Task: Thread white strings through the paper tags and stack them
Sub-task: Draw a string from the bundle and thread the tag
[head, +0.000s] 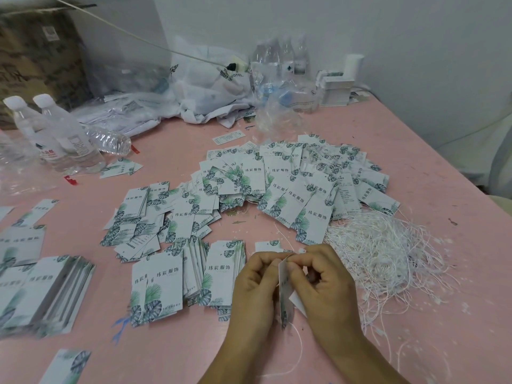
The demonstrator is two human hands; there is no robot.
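My left hand [256, 284] and my right hand [322, 281] meet near the table's front, pinching one paper tag [284, 295] held edge-on between them. A white string [297, 353] hangs from the tag and loops over the table below the hands. My right fingertips pinch at the tag's top corner, where a small white string end shows. A tangled heap of white strings [385, 250] lies just right of my hands. Neat stacks of leaf-printed tags [221, 273] stand left of my hands. A wide fan of strung tags [293, 184] spreads behind them.
The pink table [177, 350] also carries more tag stacks [47, 289] at the left edge, water bottles [63, 137] at the back left, plastic bags [210, 87] and a white box stack [336, 90] at the back. A cardboard box [36, 56] stands in the far left corner.
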